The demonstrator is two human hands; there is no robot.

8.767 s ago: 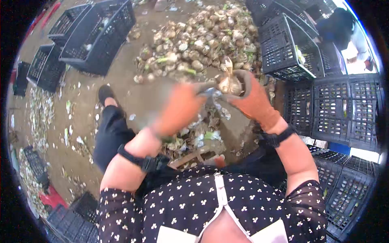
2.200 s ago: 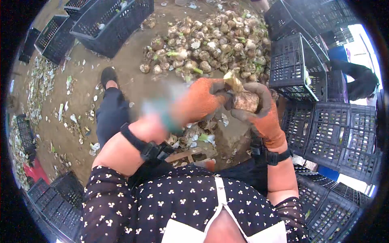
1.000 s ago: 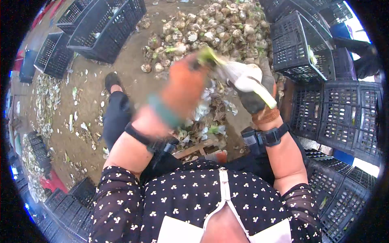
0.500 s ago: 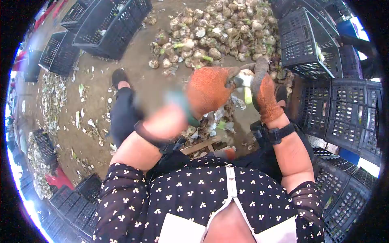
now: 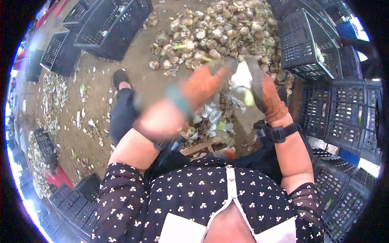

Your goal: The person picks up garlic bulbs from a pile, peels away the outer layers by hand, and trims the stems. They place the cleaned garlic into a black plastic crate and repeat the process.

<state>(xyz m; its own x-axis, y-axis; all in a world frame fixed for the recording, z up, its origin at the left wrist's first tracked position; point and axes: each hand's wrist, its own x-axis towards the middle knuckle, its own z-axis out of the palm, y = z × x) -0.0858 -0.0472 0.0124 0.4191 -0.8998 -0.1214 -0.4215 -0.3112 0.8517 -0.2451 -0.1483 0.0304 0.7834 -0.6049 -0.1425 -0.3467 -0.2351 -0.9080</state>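
Brown floor, a heap of garlic bulbs, and two gloved hands with one pale bulb between them.
Black perforated plastic crates stand right of the heap, others at upper left; dry skins and leaf scraps litter the ground between the person's legs. The left hand, in an orange glove with a teal cuff, is motion-blurred; whether its dark fingers are spread or gripping cannot be told. The right hand, gloved alike, has its fingers closed on the white garlic bulb, near the heap's lower edge in this view. Its greenish stem points down toward the wearer.
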